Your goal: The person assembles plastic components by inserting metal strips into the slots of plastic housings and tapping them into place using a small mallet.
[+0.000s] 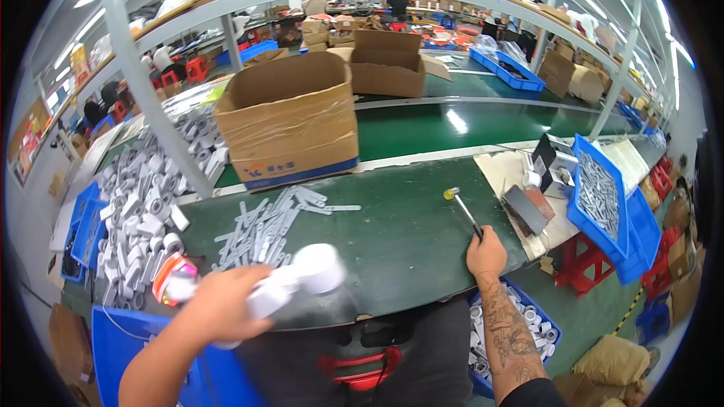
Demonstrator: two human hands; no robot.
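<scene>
Fingers wrapped round its arm, my left hand (226,305) holds a white plastic part with a round, cup-like head (318,267), slightly blurred, above the bench's front edge. My right hand (486,252) grips the dark handle of a small mallet (452,194), its yellowish head pointing up and away over the green bench top (400,218). Beyond my left hand lies a loose heap of flat grey strips (264,226). Next to its wrist is a shiny orange and pink object (173,279) whose kind I cannot make out.
White plastic parts (139,203) are piled at the left. A large cardboard box (290,132) stands behind the strips. On the right, a tilted blue tray (623,215) holds metal pieces. A blue crate (554,324) of white parts sits below my right forearm; a blue bin (113,332) is lower left.
</scene>
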